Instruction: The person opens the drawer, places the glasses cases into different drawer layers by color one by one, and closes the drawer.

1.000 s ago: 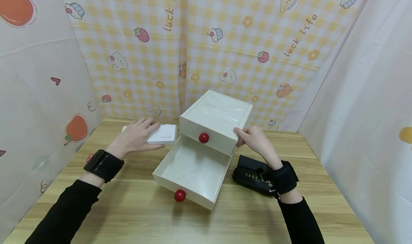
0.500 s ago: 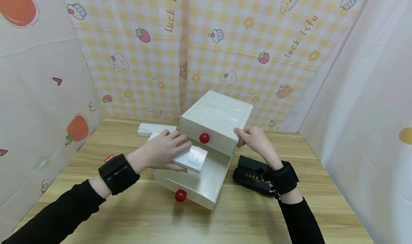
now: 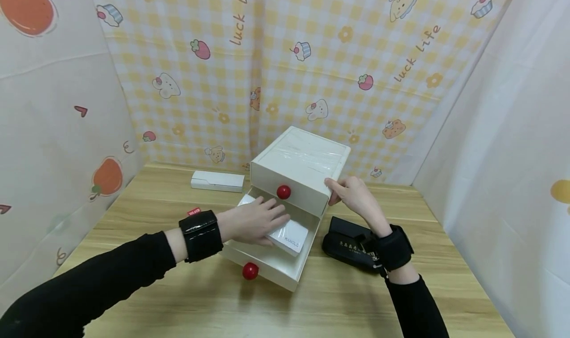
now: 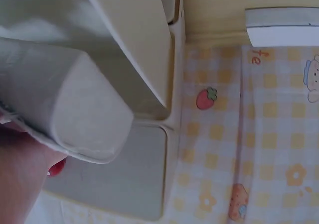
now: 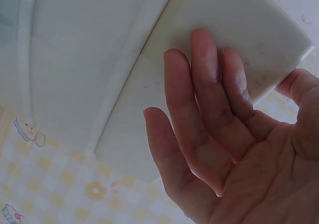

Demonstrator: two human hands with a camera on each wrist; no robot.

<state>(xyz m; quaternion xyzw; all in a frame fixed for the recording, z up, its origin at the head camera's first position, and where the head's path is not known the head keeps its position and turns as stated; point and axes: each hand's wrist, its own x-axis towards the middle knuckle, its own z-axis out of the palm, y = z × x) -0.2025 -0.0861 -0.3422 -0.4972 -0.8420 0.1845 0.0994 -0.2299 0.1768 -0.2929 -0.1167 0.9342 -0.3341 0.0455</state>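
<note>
White carton (image 3: 289, 232) and my left hand (image 3: 256, 220) have moved rightward and further inside the lower drawer (image 3: 277, 274) of the drawer cabinet (image 3: 303, 152). Left fingers draped across the carton, gripping; it lies under them, lettered end towards the cabinet's right. Long axis slants from cabinet's left rear to right front: probably what matters. Bottom contact, cannot tell. My right hand (image 3: 354, 194), farther off, touches the cabinet's right front corner, fingers nearly straight. Outward: slim white case (image 3: 217, 181) left of cabinet, gold-lettered black case (image 3: 348, 245) right.
</note>
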